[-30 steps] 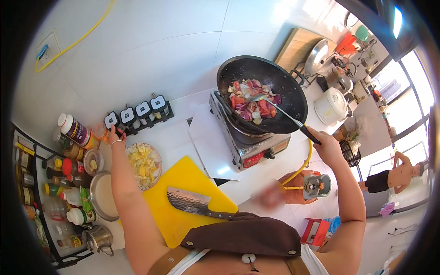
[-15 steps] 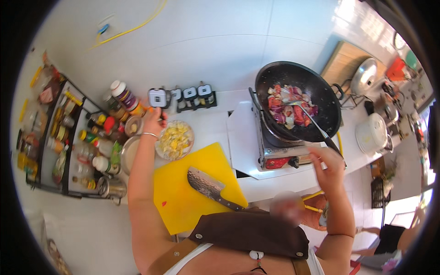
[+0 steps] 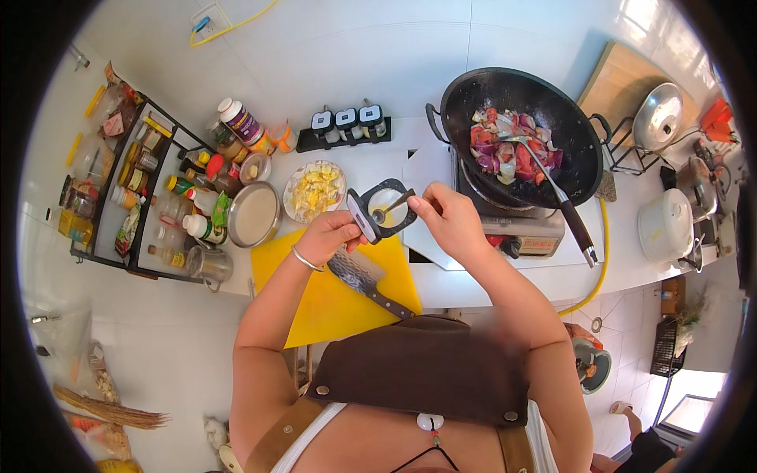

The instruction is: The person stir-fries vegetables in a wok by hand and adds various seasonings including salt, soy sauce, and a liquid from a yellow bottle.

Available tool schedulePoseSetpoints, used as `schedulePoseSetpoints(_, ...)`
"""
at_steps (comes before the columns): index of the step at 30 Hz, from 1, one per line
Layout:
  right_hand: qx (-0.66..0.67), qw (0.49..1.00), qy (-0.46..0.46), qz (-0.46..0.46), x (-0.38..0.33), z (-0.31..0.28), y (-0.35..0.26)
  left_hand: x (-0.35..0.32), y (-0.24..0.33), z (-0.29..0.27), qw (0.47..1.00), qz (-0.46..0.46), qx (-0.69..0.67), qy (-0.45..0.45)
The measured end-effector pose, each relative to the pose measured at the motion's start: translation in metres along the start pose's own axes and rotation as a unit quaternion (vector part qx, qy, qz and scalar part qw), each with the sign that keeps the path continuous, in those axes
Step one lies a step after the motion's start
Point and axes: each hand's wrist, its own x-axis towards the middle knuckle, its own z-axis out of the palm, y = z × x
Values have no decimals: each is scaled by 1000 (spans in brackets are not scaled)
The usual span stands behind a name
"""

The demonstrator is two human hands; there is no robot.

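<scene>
Head view: hands (image 3: pixel 453 221) hold spoon (image 3: pixel 399 202) and jar (image 3: pixel 400 223); its pale lid label (image 3: pixel 362 217) unreadable.

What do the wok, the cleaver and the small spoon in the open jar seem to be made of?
Wok: probably metal with a dark finish, judging by its black interior.
Cleaver: likely steel, given its shiny, mottled blade; the dark handle could be wood or plastic.
Spoon: perhaps metal, from its slight sheen, but too small to be sure.

Head-worn fisheye view, looking down, close above the white counter (image 3: pixel 374 162)
</scene>
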Motion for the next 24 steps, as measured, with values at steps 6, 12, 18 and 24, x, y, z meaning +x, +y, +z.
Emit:
schedulePoseSetpoints(6, -72, 992, 30, -102, -11, 1, -6, -11, -2, 16, 998, 9, 62, 10)
schedulePoseSetpoints(12, -107, 979, 28, -170, -14, 20, 5, -27, -39, 18, 998, 51, 31, 36)
schedulePoseSetpoints(18, -102, 968, 25, -230, -8, 29, -9, -41, -57, 1, 995, 67, 27, 67)
schedulePoseSetpoints(24, -146, 947, 19, -284, 1, 47, -12, -46, -68, -16, 993, 72, 32, 85)
